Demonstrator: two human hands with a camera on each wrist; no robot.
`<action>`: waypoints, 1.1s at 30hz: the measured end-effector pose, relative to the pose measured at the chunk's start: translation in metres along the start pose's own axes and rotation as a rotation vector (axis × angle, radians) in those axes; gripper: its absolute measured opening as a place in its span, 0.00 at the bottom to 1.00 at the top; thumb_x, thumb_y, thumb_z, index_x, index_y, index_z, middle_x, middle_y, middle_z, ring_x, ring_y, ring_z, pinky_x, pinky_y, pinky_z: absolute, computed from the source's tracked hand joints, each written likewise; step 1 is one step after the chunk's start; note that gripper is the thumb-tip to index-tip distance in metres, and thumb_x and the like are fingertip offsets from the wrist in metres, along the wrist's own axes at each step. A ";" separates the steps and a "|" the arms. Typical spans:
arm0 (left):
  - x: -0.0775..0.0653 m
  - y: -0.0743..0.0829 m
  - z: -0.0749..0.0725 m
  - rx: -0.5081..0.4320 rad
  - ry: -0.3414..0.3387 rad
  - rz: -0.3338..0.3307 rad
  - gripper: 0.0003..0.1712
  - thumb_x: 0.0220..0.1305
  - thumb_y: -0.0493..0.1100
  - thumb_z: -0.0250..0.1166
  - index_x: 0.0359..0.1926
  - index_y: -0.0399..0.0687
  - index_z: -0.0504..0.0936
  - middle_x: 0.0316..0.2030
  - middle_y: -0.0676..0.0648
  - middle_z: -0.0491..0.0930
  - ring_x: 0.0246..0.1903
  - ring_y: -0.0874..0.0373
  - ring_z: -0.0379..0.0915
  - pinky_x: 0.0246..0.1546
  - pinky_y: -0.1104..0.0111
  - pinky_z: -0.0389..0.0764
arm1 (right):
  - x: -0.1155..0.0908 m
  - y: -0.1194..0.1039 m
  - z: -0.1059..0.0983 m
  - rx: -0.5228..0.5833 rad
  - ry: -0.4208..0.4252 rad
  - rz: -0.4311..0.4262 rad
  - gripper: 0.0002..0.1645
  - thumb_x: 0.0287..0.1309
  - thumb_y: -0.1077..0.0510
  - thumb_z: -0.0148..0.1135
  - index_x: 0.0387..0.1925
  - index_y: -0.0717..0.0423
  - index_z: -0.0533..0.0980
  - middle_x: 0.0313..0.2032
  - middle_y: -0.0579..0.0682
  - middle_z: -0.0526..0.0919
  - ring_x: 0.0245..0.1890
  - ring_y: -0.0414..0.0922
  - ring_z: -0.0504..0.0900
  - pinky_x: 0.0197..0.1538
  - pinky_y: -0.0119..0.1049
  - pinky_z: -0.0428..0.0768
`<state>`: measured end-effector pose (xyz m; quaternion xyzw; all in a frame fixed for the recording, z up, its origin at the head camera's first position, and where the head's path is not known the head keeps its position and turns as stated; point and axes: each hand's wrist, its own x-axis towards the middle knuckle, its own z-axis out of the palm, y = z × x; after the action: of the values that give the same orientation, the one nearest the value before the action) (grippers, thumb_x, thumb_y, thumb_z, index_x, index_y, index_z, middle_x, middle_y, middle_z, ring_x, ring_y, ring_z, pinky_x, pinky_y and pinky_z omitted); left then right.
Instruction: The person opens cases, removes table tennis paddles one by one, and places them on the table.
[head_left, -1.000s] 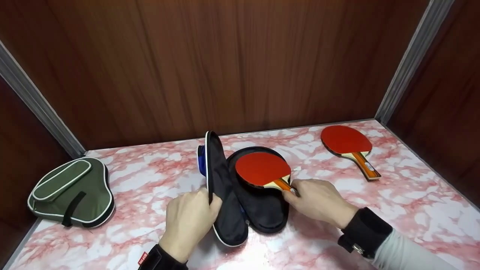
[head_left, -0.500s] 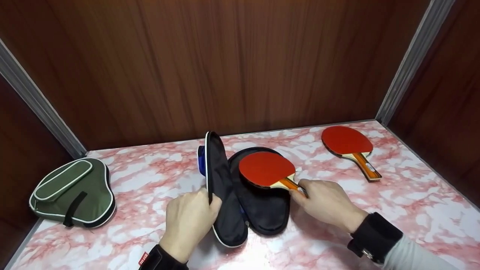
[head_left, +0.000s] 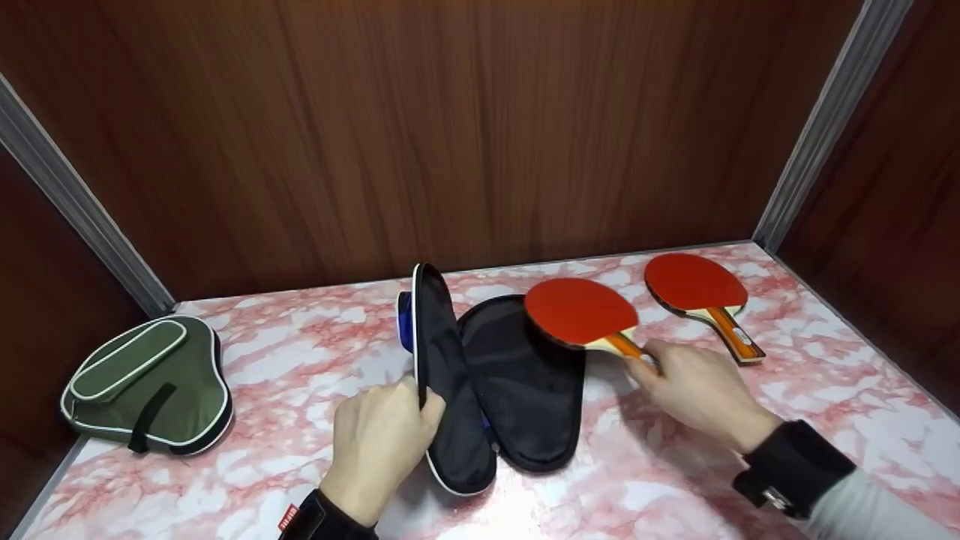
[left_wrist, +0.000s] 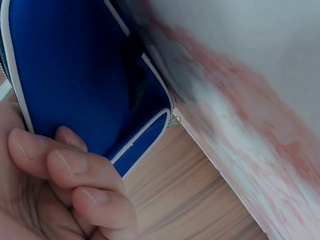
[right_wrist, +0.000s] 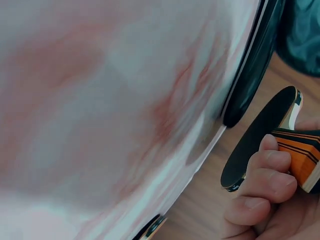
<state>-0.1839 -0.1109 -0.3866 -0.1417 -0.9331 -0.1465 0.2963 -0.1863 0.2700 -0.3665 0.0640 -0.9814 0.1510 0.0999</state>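
Observation:
A blue racket case with a black lining (head_left: 525,405) lies unzipped on the table, its lid (head_left: 442,352) held upright. My left hand (head_left: 386,435) pinches the lid's edge between thumb and curled fingers; the blue outer face (left_wrist: 75,75) with white piping shows in the left wrist view. My right hand (head_left: 697,386) grips the orange handle of a red table tennis paddle (head_left: 581,311), whose blade hangs over the right edge of the case's base. In the right wrist view the paddle's black underside (right_wrist: 260,140) is visible, with fingers (right_wrist: 270,185) round the handle.
A second red paddle (head_left: 694,281) lies at the back right of the marbled table (head_left: 300,330). A green racket case (head_left: 150,390) with white piping and a black strap lies at the far left. Brown wooden panels (head_left: 450,135) stand behind and at both sides.
My right hand has moved right and slightly away from me with the paddle, from over the case's middle to its right edge. More lining shows now. My left hand has stayed put.

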 end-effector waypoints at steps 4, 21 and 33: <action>-0.001 -0.001 0.000 0.003 -0.012 -0.007 0.25 0.66 0.47 0.69 0.15 0.52 0.68 0.11 0.46 0.71 0.13 0.44 0.73 0.15 0.50 0.69 | -0.002 0.017 -0.003 -0.003 -0.003 0.031 0.17 0.79 0.43 0.60 0.40 0.52 0.81 0.23 0.42 0.76 0.23 0.44 0.74 0.30 0.45 0.69; 0.000 -0.001 -0.001 0.006 -0.008 -0.003 0.25 0.66 0.47 0.69 0.15 0.52 0.67 0.12 0.46 0.71 0.13 0.45 0.73 0.14 0.50 0.68 | 0.008 0.096 -0.019 -0.083 0.035 0.148 0.27 0.82 0.43 0.52 0.47 0.66 0.78 0.23 0.51 0.74 0.23 0.53 0.75 0.24 0.50 0.70; 0.000 -0.001 0.001 0.007 0.000 0.003 0.26 0.66 0.47 0.68 0.15 0.53 0.66 0.11 0.46 0.71 0.13 0.43 0.74 0.14 0.50 0.68 | 0.014 0.121 -0.022 -0.084 0.027 0.195 0.29 0.82 0.42 0.49 0.35 0.63 0.76 0.22 0.52 0.73 0.22 0.53 0.75 0.24 0.48 0.70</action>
<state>-0.1846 -0.1119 -0.3876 -0.1419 -0.9335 -0.1427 0.2969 -0.2149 0.3903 -0.3775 -0.0381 -0.9870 0.1194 0.1003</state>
